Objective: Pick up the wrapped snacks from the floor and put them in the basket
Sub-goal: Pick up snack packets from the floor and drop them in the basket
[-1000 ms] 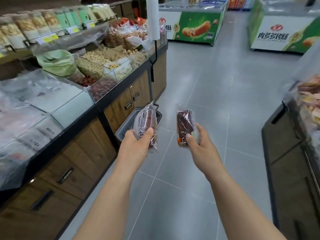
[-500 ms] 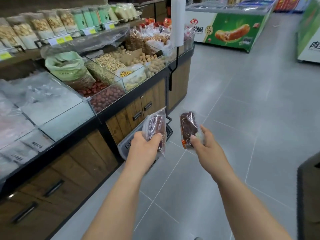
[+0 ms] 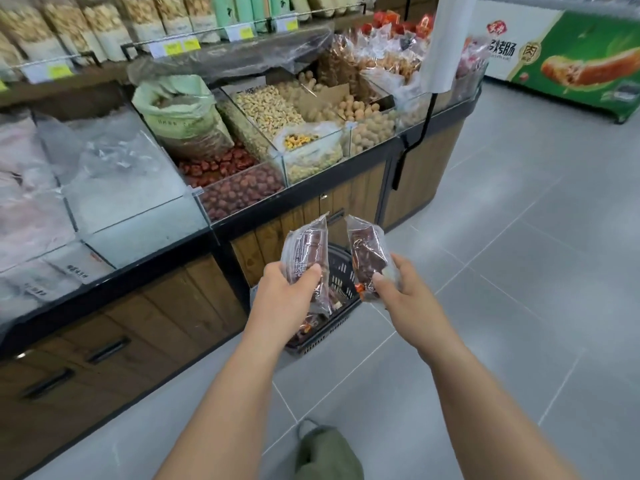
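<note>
Behind the held snacks (image 3: pixel 306 247), the basket (image 3: pixel 341 275) shows only partly

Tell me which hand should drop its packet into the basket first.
Left. The left hand, gripping a clear-wrapped dark snack, appears over the dark slatted plastic basket. The right hand and its clear-wrapped brown snack sit towards the basket's right edge, partly over grey tiled floor.

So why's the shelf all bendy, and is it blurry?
In the head view the wide lens bows the counter edge; glass bins catch glare; the left pack in the left hand and right pack in the right hand look sharp.
</note>
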The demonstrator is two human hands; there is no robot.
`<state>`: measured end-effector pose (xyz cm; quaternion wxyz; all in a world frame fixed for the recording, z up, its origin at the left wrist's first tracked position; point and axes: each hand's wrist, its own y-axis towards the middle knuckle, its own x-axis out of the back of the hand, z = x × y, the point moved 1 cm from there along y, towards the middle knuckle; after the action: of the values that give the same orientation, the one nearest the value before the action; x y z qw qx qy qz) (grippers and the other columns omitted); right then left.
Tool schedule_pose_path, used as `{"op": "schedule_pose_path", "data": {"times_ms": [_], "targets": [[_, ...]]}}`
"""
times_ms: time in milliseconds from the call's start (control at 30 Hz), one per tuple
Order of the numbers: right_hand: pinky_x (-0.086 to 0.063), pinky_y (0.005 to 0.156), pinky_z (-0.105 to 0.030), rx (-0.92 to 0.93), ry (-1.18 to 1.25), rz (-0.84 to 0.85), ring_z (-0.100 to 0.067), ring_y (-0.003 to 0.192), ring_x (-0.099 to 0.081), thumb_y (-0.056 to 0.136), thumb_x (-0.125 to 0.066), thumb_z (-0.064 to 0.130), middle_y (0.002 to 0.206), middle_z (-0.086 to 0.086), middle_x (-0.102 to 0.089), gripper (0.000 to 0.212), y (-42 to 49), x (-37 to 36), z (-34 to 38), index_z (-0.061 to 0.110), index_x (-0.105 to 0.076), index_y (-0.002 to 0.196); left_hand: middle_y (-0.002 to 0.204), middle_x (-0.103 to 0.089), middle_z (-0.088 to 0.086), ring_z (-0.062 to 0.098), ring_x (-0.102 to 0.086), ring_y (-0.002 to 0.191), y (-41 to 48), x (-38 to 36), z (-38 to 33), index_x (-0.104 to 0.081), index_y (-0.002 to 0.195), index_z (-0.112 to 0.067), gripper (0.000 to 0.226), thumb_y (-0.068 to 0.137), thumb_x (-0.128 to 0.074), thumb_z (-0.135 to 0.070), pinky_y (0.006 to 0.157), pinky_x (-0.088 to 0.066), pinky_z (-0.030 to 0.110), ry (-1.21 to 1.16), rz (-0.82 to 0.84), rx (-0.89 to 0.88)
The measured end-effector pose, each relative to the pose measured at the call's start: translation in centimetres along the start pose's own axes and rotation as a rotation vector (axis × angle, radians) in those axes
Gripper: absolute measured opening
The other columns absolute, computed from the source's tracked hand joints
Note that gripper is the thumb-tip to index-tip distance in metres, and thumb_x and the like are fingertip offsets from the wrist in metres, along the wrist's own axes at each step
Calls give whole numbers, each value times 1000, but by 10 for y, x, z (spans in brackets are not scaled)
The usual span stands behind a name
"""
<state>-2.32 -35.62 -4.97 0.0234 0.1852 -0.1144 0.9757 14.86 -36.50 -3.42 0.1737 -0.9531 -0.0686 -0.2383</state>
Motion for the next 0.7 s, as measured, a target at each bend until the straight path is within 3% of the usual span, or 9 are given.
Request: {"op": "schedule_pose_path", "data": {"times_ms": [100, 233, 433, 567, 700], "targets": [[-39, 107, -43, 19, -27, 59, -19, 125, -51, 91, -46, 46, 138, 3, -51, 55, 47, -11, 9, 30, -34, 142, 95, -50, -11, 3, -51, 77, 42, 3, -10, -39, 113, -22, 40, 90, -51, -52, 55, -35, 21, -9, -24, 6], [-45, 101, -47, 52, -65, 115, -16, 119, -56, 93, -44, 46, 137, 6, -51, 52, 109, -23, 27, 34, -32, 142, 96, -53, -8, 5, -54, 79, 95, 12, -26, -43, 112, -20, 41, 90, -51, -52, 54, -35, 22, -15, -46, 31], [-46, 98, -51, 79, -62, 143, -18, 119, -55, 67, -36, 73, 137, 4, -50, 76, 173, -40, 50, 46, -28, 137, 89, -54, -7, 6, -54, 77, 150, 28, -46, -47, 103, -22, 36, 89, -50, -55, 58, -39, 25, -5, -100, 25], [-42, 102, -49, 92, -76, 185, -17, 121, -52, 86, -41, 58, 137, 4, -49, 58, 206, -44, 61, 42, -28, 140, 92, -55, -8, 7, -56, 80, 179, 30, -50, -46, 105, -24, 36, 88, -51, -55, 65, -45, 26, -15, -143, 65], [-37, 108, -45, 129, -104, 257, -16, 129, -44, 97, -43, 40, 139, 6, -47, 50, 247, -47, 66, 33, -29, 144, 92, -57, -8, 6, -56, 77, 205, 24, -54, -47, 109, -22, 36, 88, -55, -51, 60, -42, 24, -39, -190, 123]]}}
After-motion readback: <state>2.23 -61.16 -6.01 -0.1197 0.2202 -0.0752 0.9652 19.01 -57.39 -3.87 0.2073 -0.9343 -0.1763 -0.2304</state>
